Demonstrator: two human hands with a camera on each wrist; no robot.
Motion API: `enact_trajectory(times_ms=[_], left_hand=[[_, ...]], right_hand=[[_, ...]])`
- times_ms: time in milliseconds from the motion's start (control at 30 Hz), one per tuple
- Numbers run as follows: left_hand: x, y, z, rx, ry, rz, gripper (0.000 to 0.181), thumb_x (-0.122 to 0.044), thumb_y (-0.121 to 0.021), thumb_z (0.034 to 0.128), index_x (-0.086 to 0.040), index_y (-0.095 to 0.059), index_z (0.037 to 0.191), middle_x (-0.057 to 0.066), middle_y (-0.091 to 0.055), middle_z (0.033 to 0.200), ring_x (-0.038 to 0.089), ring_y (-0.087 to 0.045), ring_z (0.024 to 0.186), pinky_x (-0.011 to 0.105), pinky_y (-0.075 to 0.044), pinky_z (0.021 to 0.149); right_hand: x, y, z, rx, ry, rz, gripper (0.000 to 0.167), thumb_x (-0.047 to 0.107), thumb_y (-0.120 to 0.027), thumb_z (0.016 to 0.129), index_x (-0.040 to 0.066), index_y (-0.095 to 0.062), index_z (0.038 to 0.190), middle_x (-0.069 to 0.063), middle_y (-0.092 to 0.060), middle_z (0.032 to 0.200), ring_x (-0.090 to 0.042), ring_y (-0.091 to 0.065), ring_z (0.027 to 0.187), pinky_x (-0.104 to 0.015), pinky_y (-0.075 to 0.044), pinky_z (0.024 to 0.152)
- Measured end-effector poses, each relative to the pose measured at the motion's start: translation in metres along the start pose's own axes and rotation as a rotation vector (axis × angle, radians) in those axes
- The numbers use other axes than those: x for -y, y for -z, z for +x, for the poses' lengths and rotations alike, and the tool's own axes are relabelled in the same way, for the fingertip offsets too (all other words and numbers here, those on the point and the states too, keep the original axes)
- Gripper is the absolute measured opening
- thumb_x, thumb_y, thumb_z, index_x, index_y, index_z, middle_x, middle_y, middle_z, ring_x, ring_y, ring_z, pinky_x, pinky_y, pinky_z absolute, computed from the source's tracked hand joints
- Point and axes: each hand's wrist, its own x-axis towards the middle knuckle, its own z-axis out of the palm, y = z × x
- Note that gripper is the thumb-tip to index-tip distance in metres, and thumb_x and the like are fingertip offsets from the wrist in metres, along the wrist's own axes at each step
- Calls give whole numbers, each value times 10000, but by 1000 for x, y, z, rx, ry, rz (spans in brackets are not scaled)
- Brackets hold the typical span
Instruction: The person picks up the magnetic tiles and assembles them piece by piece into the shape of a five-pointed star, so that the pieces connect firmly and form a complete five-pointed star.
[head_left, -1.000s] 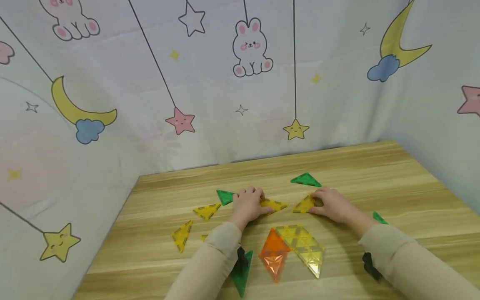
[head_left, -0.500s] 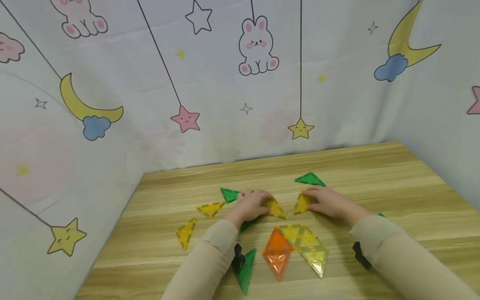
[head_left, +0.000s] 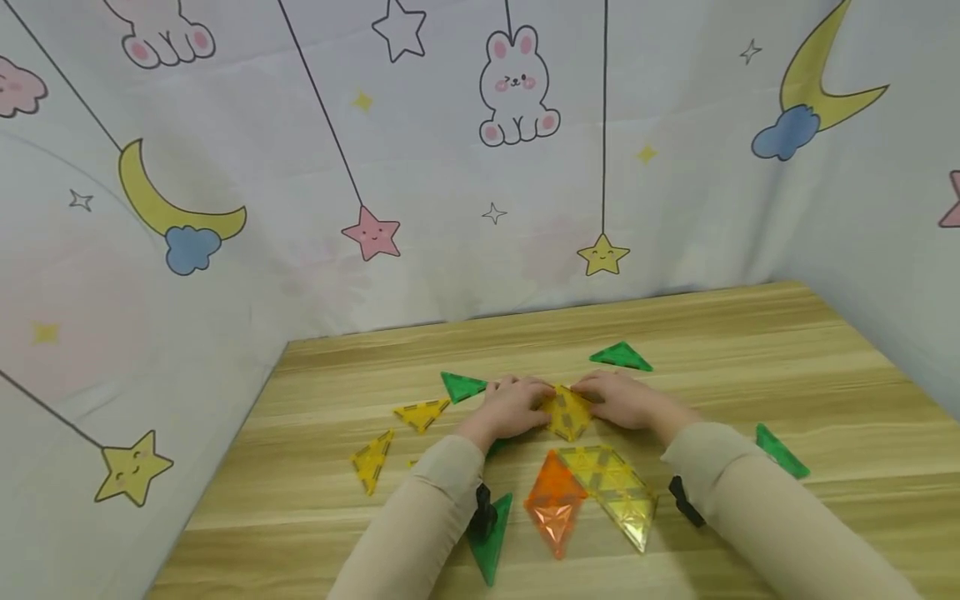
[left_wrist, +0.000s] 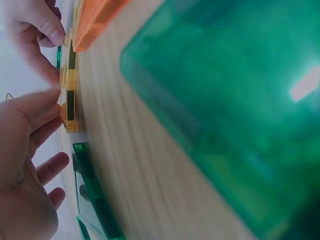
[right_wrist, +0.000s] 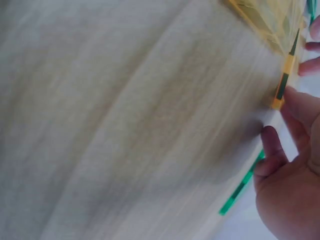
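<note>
Two yellow triangular magnetic tiles (head_left: 567,414) lie edge to edge on the wooden table, forming a kite shape between the hands. The left hand (head_left: 512,407) pinches the left tile between thumb and fingers, its other fingers spread apart in the left wrist view. From the other side the right hand (head_left: 621,400) pinches the right tile by its outer edge. Just nearer the person, pale yellow tiles (head_left: 609,479) are joined in a row. An orange pair of triangular tiles (head_left: 556,502) touches that row on its left.
Two loose yellow triangles (head_left: 372,461) lie at the left. Green triangles are scattered around: one (head_left: 462,387) beside the left hand, one (head_left: 622,356) at the back, one (head_left: 782,451) at the right, one (head_left: 491,542) by the left forearm. A printed cloth (head_left: 435,292) hangs behind the table.
Both hands have moved toward each other, turning the two yellow triangles and bringing them together from a gap. The orange and pale yellow tiles have stayed in place.
</note>
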Motion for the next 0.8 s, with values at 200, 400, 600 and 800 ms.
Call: enact_trajectory(times_ms=[200,400,600,800], left_hand=[[-4,1,-2,2,5,4,623,-552,-642,815,-254,-512,1346,-55,-431,1410,277,-380,1226,468,-262,940],[-5,2,-4,1,6,50,639,-544,-655,807,-271,-492,1362,-66,-420,1416,256,-386,1215,453,-265,925],[-4,2,-3,9,1,36,649,-542,-654,810,-267,-481,1372,-60,-410,1427,263,-376,1228,458,-264,926],[-5,4,-2,4,-20,3,683,-554,-653,805,-257,-462,1389,-52,-393,1442,274,-361,1257,486,-260,949]], right_hand=[[-13,1,-6,-105,-53,52,384,97,-547,935,-43,-521,1292,-248,-483,1307,-425,-407,1227,-561,-297,993],[-32,11,-20,-155,-193,40,446,103,-516,934,-107,-447,1321,-342,-398,1332,-502,-349,1233,-601,-253,998],[-44,17,-33,-119,-231,61,470,111,-508,927,-120,-426,1328,-375,-366,1323,-527,-352,1209,-590,-308,967],[-47,21,-47,-130,-205,79,361,120,-534,923,-96,-563,1210,-310,-481,1206,-473,-476,1099,-557,-386,900]])
